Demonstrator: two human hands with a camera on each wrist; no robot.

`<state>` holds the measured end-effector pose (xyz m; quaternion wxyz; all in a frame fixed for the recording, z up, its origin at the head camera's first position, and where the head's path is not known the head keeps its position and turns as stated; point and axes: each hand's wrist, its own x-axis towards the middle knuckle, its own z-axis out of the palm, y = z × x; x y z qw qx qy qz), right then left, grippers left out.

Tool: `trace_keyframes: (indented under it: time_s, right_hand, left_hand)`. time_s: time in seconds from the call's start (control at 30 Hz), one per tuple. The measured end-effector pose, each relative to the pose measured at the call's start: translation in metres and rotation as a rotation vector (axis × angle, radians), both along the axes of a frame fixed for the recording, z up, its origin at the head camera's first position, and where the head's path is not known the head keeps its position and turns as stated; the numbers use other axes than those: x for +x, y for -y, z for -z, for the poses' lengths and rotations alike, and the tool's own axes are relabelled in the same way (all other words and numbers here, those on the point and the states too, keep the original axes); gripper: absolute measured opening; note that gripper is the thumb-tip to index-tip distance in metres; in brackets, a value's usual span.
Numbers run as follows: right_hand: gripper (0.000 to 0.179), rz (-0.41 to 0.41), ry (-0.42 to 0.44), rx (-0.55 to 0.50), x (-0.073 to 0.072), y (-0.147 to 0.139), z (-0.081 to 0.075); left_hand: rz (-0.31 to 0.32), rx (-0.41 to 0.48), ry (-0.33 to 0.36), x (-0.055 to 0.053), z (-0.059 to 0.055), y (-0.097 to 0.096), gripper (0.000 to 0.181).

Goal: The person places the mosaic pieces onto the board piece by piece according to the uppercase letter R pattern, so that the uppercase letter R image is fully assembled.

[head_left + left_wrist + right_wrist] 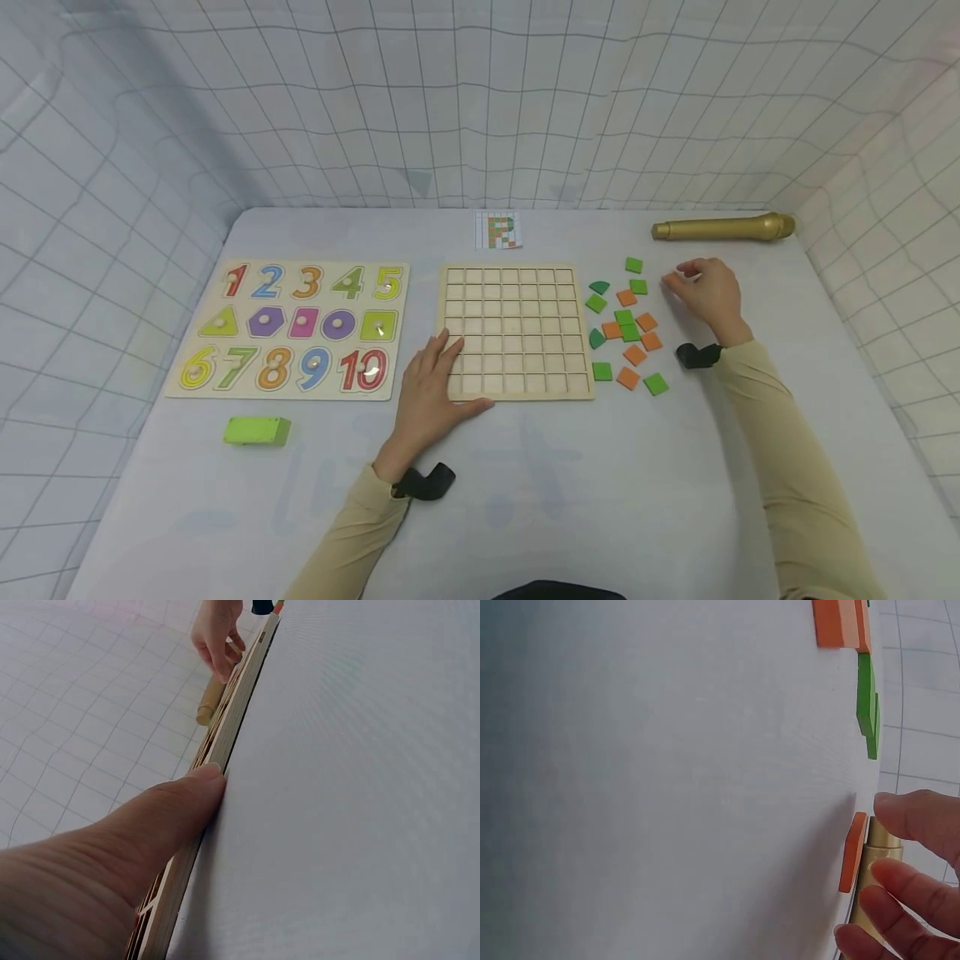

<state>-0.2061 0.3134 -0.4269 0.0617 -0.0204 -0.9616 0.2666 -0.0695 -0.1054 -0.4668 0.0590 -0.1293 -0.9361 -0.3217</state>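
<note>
A square wooden grid board (513, 333) lies in the middle of the table. My left hand (431, 392) rests at its lower left corner, fingers spread over the left edge. In the left wrist view the thumb (172, 814) lies along the board's near edge. Over on the right, my right hand (708, 292) hovers at an orange square tile (853, 853), thumb and fingers apart and just above it. Loose green tiles (656, 383) and orange tiles (628, 378) are scattered between the board and that hand, with two dark green rounded pieces (597, 338) among them.
A number-and-shape puzzle board (191, 333) lies on the left, with a green block (257, 431) in front of it. Behind the grid board is a small pattern card (498, 231). A gold microphone (723, 227) lies at the back right. Grid-patterned cloth walls (525, 108) enclose the table.
</note>
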Motion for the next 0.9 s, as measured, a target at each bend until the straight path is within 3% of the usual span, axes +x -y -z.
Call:
trace_keyframes:
  time_s: [0.4,0.7,0.9]
  right_hand:
    - [0.040,0.035,0.124,0.045,0.000,0.000,-0.002]
    - [0.038,0.035,0.187,-0.075,-0.005,0.005,-0.003]
    - [0.036,0.075,0.152,-0.126,-0.004,0.013,0.001]
  left_hand:
    - [-0.006,-0.022,0.002,0.001,-0.001,0.000,0.096]
    - [-0.020,-0.029,0.000,0.001,0.000,0.002,0.096]
    - [-0.034,-0.064,0.016,0.000,0.001,-0.001,0.102]
